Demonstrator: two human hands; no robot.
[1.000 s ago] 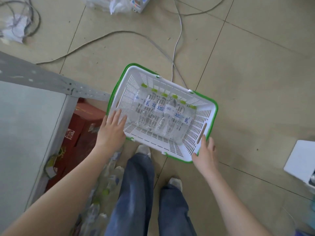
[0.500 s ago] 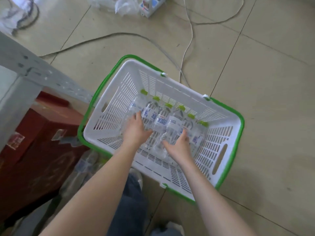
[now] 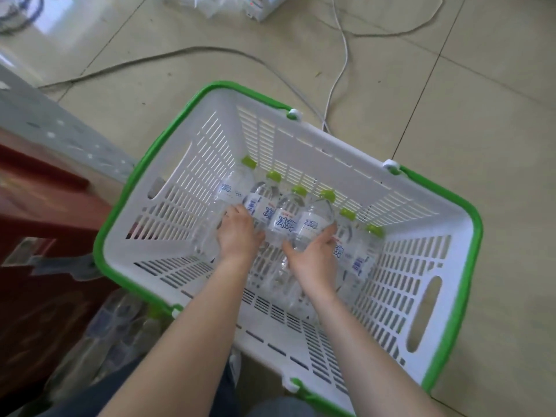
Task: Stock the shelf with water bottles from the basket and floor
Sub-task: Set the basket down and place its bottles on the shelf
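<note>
White basket [image 3: 316,145]: six water bottles [image 3: 282,218] lying inside. Left hand [image 3: 239,236], right hand [image 3: 313,254] off its rim, down inside, closing on bottles, not yet lifted; shelving next.

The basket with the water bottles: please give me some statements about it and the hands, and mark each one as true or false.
1. Both hands are inside the basket. True: the left hand and the right hand are both on bottles.
2. The bottles have red caps. False: the caps are light green.
3. The bottles stand upright. False: they lie on their sides, caps toward the far wall.
4. The basket has a green rim. True.
5. Cables lie on the tiled floor beyond the basket. True.
6. The basket sits on the shelf. False: it sits on the floor.
</note>
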